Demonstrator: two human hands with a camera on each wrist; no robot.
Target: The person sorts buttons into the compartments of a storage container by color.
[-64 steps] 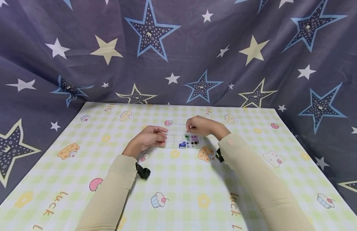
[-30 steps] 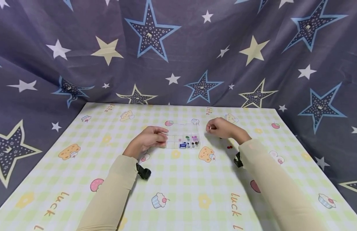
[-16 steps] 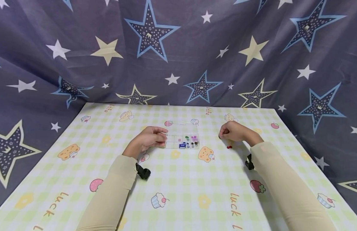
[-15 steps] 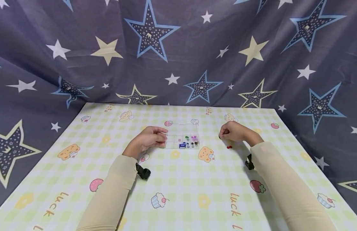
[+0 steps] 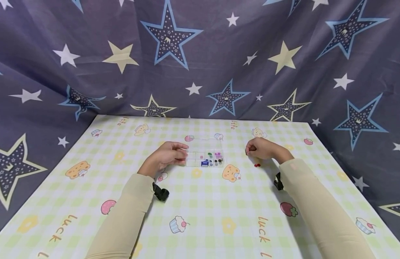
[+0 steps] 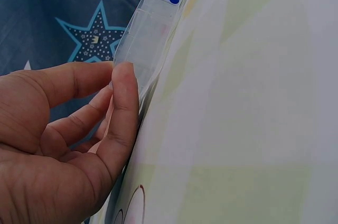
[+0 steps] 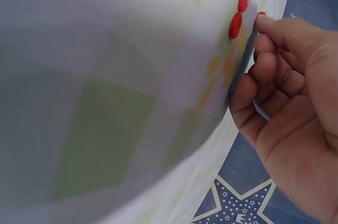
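Note:
A clear compartment box (image 5: 204, 158) with its lid raised lies on the table. My left hand (image 5: 169, 154) holds its left end between thumb and fingers, and the left wrist view shows the left hand (image 6: 79, 123) pinching the clear box wall (image 6: 145, 36). The box's right-hand compartments hold small green, purple, blue and dark pieces. To the right, my right hand (image 5: 259, 148) is low at the tabletop. In the right wrist view, a small red bead (image 7: 262, 13) shows at the right hand's (image 7: 296, 81) thumb tip, its fingers curled. Two more red beads (image 7: 240, 14) lie beside it.
Both red beads (image 5: 257, 165) lie just in front of the right hand. A blue latch (image 5: 204, 163) sits on the box's front edge. The table (image 5: 212, 208) has a checked, printed cover, and a star-patterned curtain (image 5: 200, 54) hangs behind it.
My right hand has moved from above the box rightward and down to the table beside the red beads, then barely moved over the last half second. The left hand has stayed at the box.

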